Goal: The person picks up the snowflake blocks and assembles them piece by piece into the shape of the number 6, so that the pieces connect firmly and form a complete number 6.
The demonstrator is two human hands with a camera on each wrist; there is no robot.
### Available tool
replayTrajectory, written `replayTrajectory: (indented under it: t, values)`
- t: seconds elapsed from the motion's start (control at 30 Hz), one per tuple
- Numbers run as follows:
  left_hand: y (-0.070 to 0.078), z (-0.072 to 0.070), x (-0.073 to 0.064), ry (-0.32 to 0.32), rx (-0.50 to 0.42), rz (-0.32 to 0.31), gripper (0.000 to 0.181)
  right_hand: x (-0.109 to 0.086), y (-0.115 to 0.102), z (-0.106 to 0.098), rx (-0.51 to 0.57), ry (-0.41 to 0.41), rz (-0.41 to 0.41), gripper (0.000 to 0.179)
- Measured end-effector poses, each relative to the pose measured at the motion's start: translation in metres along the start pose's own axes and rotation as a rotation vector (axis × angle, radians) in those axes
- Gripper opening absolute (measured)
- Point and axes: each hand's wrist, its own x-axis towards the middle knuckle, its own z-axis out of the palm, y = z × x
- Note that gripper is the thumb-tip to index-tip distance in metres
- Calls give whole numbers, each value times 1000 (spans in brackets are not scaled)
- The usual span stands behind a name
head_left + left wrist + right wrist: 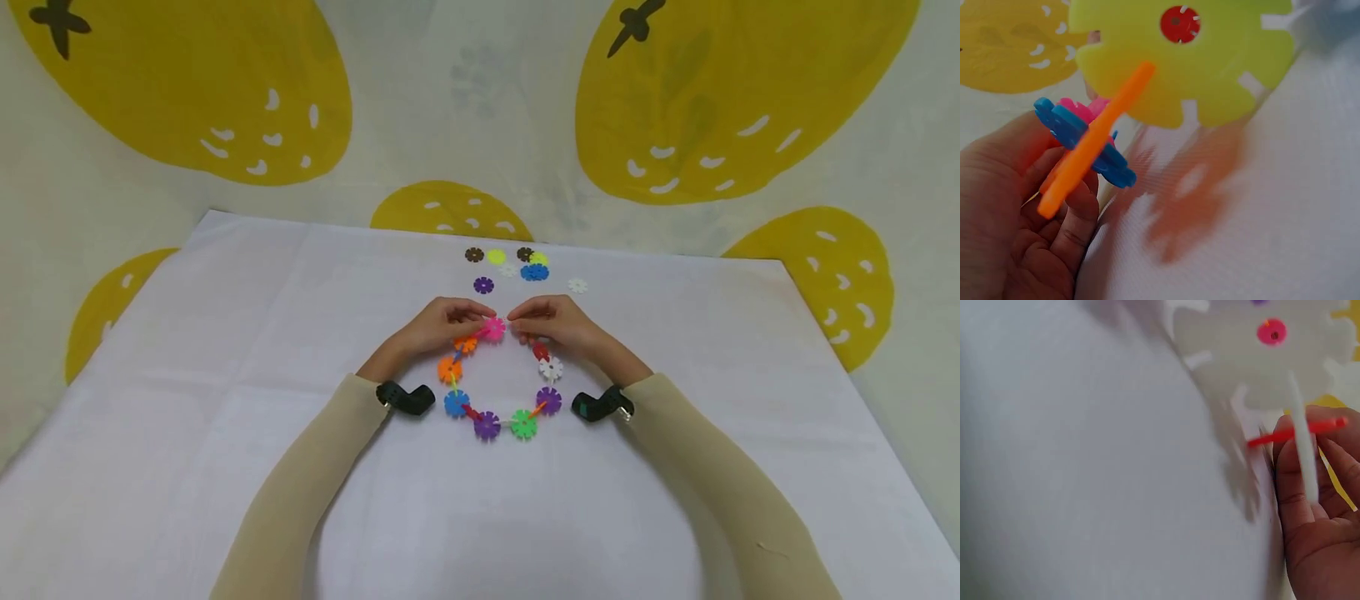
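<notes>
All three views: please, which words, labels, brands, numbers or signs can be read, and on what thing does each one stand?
None can be read.
Notched discs: no lettering visible.
Patterned backdrop: yellow fruit-like shapes, no words.
Black wrist devices: too small to tell whether marked.

Both sleeves [288,483] are long and beige, the right bearing a thread [774,550]. Each ends at a black wrist camera [406,398].

Soft light, white disc [1257,369] blurred, reddish shadow [1179,222] on cloth [1285,219]
</notes>
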Motion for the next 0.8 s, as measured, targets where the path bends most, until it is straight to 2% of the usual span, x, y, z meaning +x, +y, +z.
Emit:
replayTrajectory:
  t: [0.3, 0.57, 0.8]
  values:
    - [2, -4, 0, 18, -52, -7, 30, -11, 0, -27, -65, 131, 12, 30]
    - [0, -4, 1, 15, -55, -10, 29, -13, 11, -44, -106, 265, 18, 32]
    - [-2, -2, 2, 10, -49, -4, 29, -13, 15, -55, -228, 369, -16, 28]
